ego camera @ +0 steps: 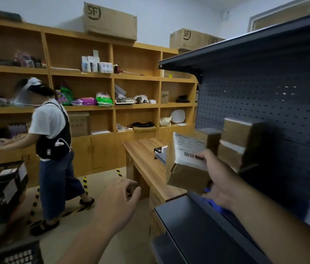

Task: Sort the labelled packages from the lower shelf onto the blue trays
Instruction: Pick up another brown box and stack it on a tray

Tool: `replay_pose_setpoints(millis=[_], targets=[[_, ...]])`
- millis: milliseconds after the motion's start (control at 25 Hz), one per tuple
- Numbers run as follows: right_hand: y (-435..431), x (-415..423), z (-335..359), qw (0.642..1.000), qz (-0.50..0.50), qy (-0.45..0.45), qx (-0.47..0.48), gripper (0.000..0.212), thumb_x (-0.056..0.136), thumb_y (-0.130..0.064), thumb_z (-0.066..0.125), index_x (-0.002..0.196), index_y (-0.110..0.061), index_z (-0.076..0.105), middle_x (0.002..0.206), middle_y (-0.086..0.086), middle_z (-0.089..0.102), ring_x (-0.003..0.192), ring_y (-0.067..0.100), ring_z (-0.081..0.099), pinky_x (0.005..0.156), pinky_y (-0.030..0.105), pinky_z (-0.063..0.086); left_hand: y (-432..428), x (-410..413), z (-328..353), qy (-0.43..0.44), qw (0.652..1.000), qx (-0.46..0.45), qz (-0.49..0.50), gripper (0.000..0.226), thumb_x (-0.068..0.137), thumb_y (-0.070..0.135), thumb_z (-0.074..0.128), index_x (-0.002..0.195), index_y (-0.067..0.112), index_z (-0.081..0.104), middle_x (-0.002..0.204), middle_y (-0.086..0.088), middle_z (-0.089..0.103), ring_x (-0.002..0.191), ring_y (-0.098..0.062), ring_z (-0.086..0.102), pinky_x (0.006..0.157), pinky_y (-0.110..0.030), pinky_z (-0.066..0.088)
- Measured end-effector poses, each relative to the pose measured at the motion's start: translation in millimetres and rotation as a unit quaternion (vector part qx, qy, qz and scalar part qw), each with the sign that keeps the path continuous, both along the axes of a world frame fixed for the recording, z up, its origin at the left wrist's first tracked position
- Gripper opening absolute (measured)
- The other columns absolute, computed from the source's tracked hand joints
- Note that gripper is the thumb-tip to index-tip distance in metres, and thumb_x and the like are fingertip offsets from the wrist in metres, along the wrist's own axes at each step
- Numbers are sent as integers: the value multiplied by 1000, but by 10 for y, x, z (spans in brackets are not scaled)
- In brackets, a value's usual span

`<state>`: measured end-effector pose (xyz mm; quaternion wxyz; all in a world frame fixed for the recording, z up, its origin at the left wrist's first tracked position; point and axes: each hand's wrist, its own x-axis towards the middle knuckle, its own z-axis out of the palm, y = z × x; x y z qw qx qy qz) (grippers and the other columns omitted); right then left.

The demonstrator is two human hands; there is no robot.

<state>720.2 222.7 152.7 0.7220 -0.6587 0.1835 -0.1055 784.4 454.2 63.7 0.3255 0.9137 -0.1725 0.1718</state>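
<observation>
Wooden shelving (pixel 112 79) covers the far wall, its compartments holding small boxes, bags and a scale; two brown SF cartons (pixel 110 20) sit on top. Pale floor with yellow-black tape strips (pixel 84 183). A dark pegboard rack (pixel 264 96) fills my right side. On its lower shelf (pixel 249 168), brown boxes (pixel 236 134) are stacked against the back panel. A wooden bench (pixel 146 159) stands at the rack's left end, grain running away from me.

Right hand (pixel 219 180) grips a labelled package (pixel 186 162), thumb on the white label beside the barcode. The package is tilted, in the air over the bench's near right corner, just in front of the lower shelf. Something blue (pixel 215 206) shows under that hand; I cannot tell what it is.

Left hand (pixel 120 199) is over the floor left of the bench, fingers loosely curled, holding nothing.

Another person (pixel 51 149) stands at left, reaching towards the left. Black crates (pixel 0 187) are at the left edge.
</observation>
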Motion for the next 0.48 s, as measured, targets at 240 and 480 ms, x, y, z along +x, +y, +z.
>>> replay_pose_setpoints(millis=[240,480], targets=[[-73,1820,678,989,-76,-9,-124,45,93,-54,54,113,-14,63,102,20,70,90,31,69,73,43,61,-45,2062,225,-29,998,-19,-43,32,99,54,50,122,38,64,118,19,61,113,-3,56,91,-26,48],[-582,2914,1078,908,-328,-19,-258,42,90,-59,49,97,-19,62,91,9,68,80,25,68,70,47,63,-670,4039,259,-50,976,-56,-203,30,97,50,54,121,36,67,120,15,65,105,-1,56,76,-27,47]])
